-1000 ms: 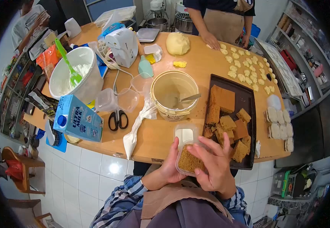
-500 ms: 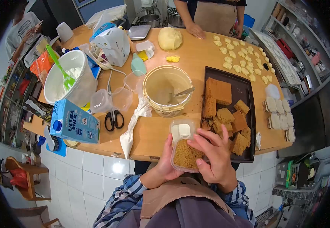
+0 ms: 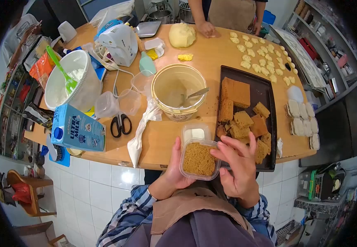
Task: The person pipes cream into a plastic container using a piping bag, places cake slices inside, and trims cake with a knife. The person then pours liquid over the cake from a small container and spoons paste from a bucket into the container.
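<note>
My left hand [image 3: 174,170] grips a small clear plastic container [image 3: 181,168] from its left side. Brown sponge cake [image 3: 199,159] covers the inside of it in an even layer. At the container's right edge my right hand [image 3: 238,171] is raised, its fingers apart and holding nothing; a fingertip is close to the rim, though I cannot tell if it touches. Just beyond, a second clear container [image 3: 195,131] with white filling stands on the table. To the right, a dark baking tray [image 3: 249,72] carries cut and broken pieces of sponge cake [image 3: 239,91].
A tub [image 3: 178,94] with a spoon stands mid-table. Left are a piping bag [image 3: 139,142], scissors [image 3: 121,125], a milk carton [image 3: 79,129] and a white bowl [image 3: 73,82]. Dough pieces [image 3: 263,61] and filled containers [image 3: 301,119] lie right. Another person's hand [image 3: 207,29] rests at the far edge.
My right hand has drawn back rightward from the cake, its fingers leaving the container. The cake surface shows more fully. The view has shifted slightly.
</note>
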Tool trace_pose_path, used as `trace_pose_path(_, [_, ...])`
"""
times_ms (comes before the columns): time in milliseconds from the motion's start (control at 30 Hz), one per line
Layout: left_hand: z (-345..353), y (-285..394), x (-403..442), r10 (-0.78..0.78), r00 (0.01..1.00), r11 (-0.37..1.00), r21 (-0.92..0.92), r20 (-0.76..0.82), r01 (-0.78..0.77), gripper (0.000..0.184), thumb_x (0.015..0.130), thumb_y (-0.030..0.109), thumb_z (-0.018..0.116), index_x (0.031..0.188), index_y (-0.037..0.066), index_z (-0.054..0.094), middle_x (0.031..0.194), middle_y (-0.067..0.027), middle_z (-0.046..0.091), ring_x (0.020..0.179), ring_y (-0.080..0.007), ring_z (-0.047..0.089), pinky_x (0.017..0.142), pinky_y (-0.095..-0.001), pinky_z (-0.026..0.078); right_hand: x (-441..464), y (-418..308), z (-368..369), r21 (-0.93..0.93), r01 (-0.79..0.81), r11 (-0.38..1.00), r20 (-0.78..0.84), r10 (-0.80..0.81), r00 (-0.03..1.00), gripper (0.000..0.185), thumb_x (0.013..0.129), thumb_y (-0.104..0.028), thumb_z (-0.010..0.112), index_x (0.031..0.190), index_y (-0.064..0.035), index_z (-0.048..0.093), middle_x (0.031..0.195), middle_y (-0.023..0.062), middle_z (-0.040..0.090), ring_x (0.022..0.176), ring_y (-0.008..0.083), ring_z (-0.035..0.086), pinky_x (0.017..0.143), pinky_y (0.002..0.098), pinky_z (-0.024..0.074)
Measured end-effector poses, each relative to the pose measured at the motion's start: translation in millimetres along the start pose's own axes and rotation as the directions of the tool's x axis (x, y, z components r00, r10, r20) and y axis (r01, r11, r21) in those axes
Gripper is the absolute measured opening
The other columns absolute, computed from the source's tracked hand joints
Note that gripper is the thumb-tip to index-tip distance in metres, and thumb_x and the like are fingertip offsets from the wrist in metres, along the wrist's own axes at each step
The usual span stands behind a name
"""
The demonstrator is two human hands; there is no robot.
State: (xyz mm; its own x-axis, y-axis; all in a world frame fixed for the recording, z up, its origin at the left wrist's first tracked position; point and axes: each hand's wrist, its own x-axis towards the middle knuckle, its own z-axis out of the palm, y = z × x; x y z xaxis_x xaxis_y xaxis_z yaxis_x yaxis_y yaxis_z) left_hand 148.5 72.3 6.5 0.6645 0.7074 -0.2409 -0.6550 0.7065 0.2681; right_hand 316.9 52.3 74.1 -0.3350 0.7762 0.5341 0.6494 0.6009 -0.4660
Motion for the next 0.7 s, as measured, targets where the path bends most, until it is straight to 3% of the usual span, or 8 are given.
trace_pose_path(167, [-6.6, 3.0, 1.7, 0.015, 0.994, 0.993, -0.115, 0.108, -0.002, 0.078, 0.082, 0.068, 0.019, 0.129, 0.009, 0.036, 0.124, -0.0137, 0.047, 0.108, -0.0277, 0.052, 0.086, -0.0435, 0.046, 0.0, -5.7, -4.2, 0.061, 0.014, 0.998, -0.032, -0.012, 0.999, 0.047, 0.063, -0.008, 0.054, 0.109, 0.0007, 0.054, 0.088, 0.0049, 0.066, 0.105, 0.0267, 0.051, 0.099, 0.0596, 0.0094])
trace_pose_path(267, [-7.6, 5.0, 2.0, 0.028, 0.985, 0.989, -0.147, 0.173, -0.002, 0.079, 0.082, 0.069, 0.019, 0.128, 0.007, 0.037, 0.121, -0.0143, 0.049, 0.106, -0.0279, 0.053, 0.085, -0.0432, 0.047, 1.3, -10.2, -3.5, 0.099, 0.019, 0.995, 0.067, -0.026, 0.997, 0.046, 0.061, -0.007, 0.054, 0.107, -0.0002, 0.055, 0.085, 0.0048, 0.065, 0.106, 0.0260, 0.052, 0.099, 0.0600, 0.0096])
trace_pose_path(333, [-8.4, 5.3, 2.1, 0.027, 0.979, 0.985, -0.171, 0.201, 0.008, 0.079, 0.082, 0.069, 0.020, 0.127, 0.007, 0.038, 0.119, -0.0147, 0.050, 0.105, -0.0280, 0.054, 0.085, -0.0431, 0.047, 1.2, -11.0, -2.4, 0.100, 0.027, 0.995, 0.046, -0.031, 0.998, 0.046, 0.060, -0.007, 0.054, 0.106, -0.0008, 0.056, 0.085, 0.0049, 0.064, 0.106, 0.0256, 0.052, 0.098, 0.0604, 0.0100])
trace_pose_path(467, [-8.1, 3.7, -0.1, 0.021, 0.986, 0.993, -0.115, 0.163, -0.002, 0.081, 0.082, 0.069, 0.011, 0.132, 0.009, 0.030, 0.124, -0.0138, 0.045, 0.110, -0.0265, 0.051, 0.085, -0.0414, 0.048, 6.0, -17.3, 0.3, 0.130, 0.057, 0.990, 0.040, -0.063, 0.997, 0.048, 0.059, -0.008, 0.054, 0.106, -0.0015, 0.056, 0.087, 0.0059, 0.063, 0.107, 0.0247, 0.051, 0.097, 0.0620, 0.0107])
trace_pose_path(567, [-8.8, 2.9, -1.5, 0.008, 0.980, 0.987, -0.156, 0.199, 0.023, 0.080, 0.082, 0.069, 0.011, 0.133, 0.010, 0.029, 0.126, -0.0132, 0.044, 0.112, -0.0262, 0.049, 0.087, -0.0417, 0.047, 12.5, -17.2, 8.8, 0.050, 0.082, 0.995, 0.110, -0.087, 0.990, 0.043, 0.063, -0.009, 0.049, 0.104, 0.0024, 0.054, 0.091, 0.0057, 0.066, 0.104, 0.0296, 0.053, 0.101, 0.0571, 0.0088])
trace_pose_path(700, [-14.3, -3.7, -5.4, 0.011, 0.966, 0.962, -0.267, 0.260, 0.061, 0.080, 0.082, 0.069, 0.012, 0.133, 0.010, 0.029, 0.128, -0.0125, 0.042, 0.114, -0.0262, 0.047, 0.090, -0.0423, 0.045, 16.9, -21.4, 11.9, 0.053, 0.101, 0.993, 0.107, -0.106, 0.989, 0.045, 0.060, -0.008, 0.051, 0.105, 0.0007, 0.055, 0.093, 0.0059, 0.064, 0.106, 0.0278, 0.052, 0.100, 0.0585, 0.0095])
